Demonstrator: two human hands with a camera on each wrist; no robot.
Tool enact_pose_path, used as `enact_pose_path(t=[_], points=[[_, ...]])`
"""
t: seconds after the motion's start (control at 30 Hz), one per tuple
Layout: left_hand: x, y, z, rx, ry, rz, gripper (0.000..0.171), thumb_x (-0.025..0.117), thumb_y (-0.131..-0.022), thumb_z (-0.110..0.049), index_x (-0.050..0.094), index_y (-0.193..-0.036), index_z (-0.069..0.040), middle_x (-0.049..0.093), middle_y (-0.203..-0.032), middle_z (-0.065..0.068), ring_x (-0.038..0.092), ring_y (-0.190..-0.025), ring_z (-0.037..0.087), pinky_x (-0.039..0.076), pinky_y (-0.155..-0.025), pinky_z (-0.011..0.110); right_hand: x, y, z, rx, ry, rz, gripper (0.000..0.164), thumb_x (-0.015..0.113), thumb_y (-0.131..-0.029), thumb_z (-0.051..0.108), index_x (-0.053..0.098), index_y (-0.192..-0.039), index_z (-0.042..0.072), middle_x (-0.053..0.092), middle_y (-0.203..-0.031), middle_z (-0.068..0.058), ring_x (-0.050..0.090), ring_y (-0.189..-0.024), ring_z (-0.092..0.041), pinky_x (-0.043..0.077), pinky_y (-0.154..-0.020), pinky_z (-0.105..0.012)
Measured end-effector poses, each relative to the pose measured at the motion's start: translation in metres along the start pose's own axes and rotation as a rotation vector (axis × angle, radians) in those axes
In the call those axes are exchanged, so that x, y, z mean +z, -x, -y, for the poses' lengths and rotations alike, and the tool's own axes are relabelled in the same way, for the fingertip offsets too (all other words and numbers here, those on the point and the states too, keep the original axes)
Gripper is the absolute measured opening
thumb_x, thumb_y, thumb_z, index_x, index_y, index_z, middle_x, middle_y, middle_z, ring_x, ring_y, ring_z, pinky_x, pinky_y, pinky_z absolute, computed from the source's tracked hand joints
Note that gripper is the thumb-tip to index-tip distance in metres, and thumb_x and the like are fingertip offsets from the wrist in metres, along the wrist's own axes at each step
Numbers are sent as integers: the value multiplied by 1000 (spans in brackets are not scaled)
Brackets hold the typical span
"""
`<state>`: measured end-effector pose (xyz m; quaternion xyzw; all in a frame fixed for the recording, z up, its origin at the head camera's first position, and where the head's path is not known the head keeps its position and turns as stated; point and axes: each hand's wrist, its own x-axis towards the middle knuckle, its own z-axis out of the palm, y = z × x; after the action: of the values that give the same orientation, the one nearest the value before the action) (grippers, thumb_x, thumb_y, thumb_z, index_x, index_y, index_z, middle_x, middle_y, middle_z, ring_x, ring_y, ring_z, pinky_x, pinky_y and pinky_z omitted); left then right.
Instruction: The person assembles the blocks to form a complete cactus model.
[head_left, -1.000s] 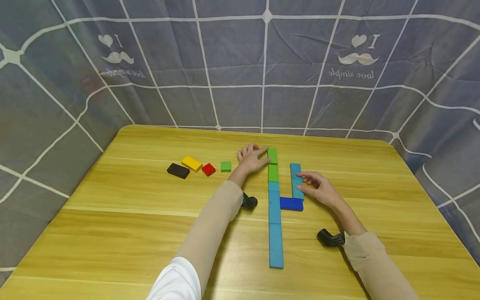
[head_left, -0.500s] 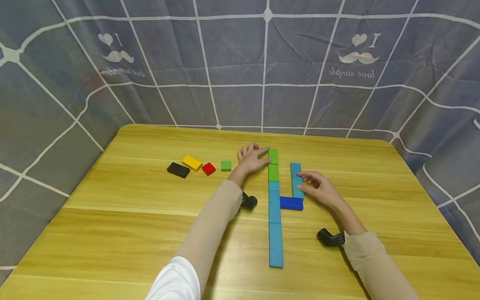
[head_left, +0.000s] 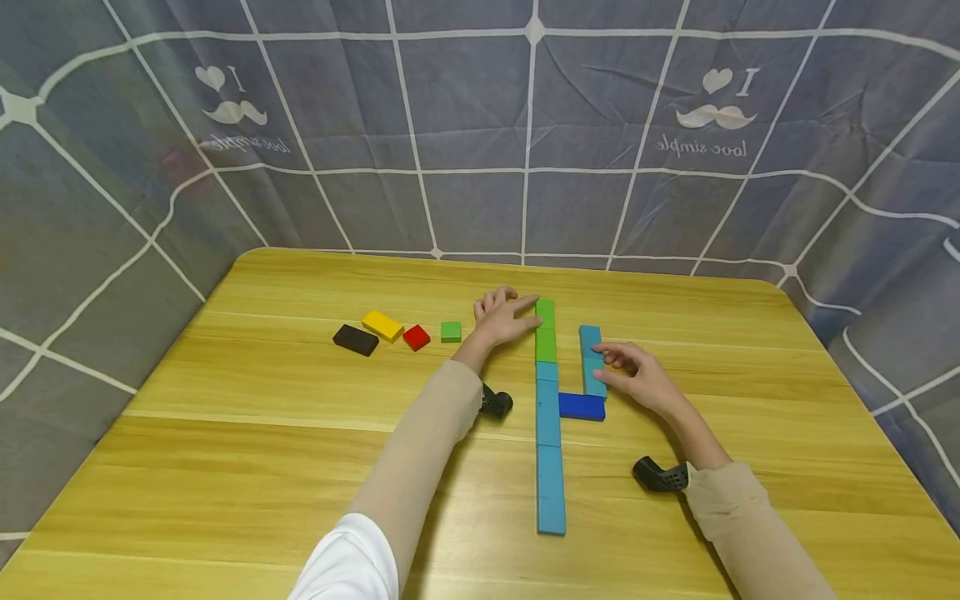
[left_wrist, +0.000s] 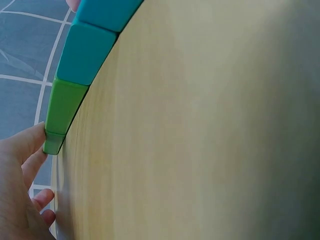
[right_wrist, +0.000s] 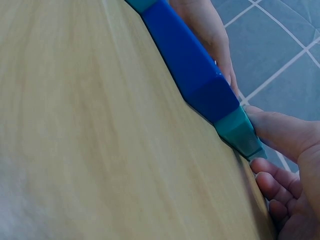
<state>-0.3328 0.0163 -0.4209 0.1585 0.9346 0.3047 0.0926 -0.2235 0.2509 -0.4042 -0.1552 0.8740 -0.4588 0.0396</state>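
Touching the far green block (head_left: 546,313) in the head view, L hand (head_left: 501,321) is part open, thumb & forefinger spread w/ tips at its L side, nothing clasped. R hand (head_left: 637,375) also part open, thumb & forefinger tips apart at R side of the 2 lt-blue blocks (head_left: 593,367), other fingers curled in. Count: 3 green, 5 lt blue, 1 each dk blue, red, yellow, black. Mid-table, a straight column: far green block, near green block (head_left: 546,345), then 3 column lt-blue pcs (head_left: 548,417), shortest next to the green. Dk-blue block (head_left: 582,407) sits crosswise, one end at column's R side; the lt-blue pair runs away from its other end. Off L on the wood-grain table (head_left: 262,483): green square (head_left: 451,332), red square (head_left: 417,337), yellow block (head_left: 383,326), black block (head_left: 356,340)

L wrist view: thumb & finger at green end of column; flat-topped, smooth, edges rounded

R wrist view: thumb on lt-blue side, forefinger tip near its far end; dk-blue block adjoining, glossy
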Motion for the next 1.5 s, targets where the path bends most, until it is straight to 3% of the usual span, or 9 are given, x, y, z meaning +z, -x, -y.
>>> enact_pose_path(t=[0.37,0.63,0.77,1.0,1.5], points=[[2,-2,3,5,10,-18,53,47,-91,-47,36,-141,-31,28,-135,5,22,-115,24,11,-90,42,0,0,1,3,7,-1,40,61,-86,5,52,-122,-7,51,-103,-21,46,-91,-29,38,-76,-27],[5,4,4,15,173,-213,53,58,-87,-37,45,-136,-22,35,-138,7,29,-118,25,16,-93,42,1,0,1,-2,6,-2,39,62,-85,5,53,-122,-7,52,-103,-21,46,-92,-30,38,-75,-26],[1,13,2,41,208,-281,52,63,-84,-31,48,-133,-17,40,-134,7,32,-121,27,16,-97,44,1,1,1,0,-3,-4,39,61,-86,4,52,-122,-7,52,-104,-21,45,-92,-30,37,-75,-26],[-13,35,9,49,146,-314,50,66,-81,-26,52,-128,-15,48,-128,6,37,-115,27,16,-97,47,2,2,1,4,2,-3,40,61,-86,5,52,-123,-6,52,-104,-21,46,-93,-30,38,-76,-27],[-38,80,60,47,-6,-353,49,71,-75,-25,58,-121,-13,57,-115,8,42,-104,29,18,-91,50,0,1,1,8,11,-7,39,62,-86,5,53,-122,-6,52,-104,-20,46,-94,-31,38,-77,-28]])
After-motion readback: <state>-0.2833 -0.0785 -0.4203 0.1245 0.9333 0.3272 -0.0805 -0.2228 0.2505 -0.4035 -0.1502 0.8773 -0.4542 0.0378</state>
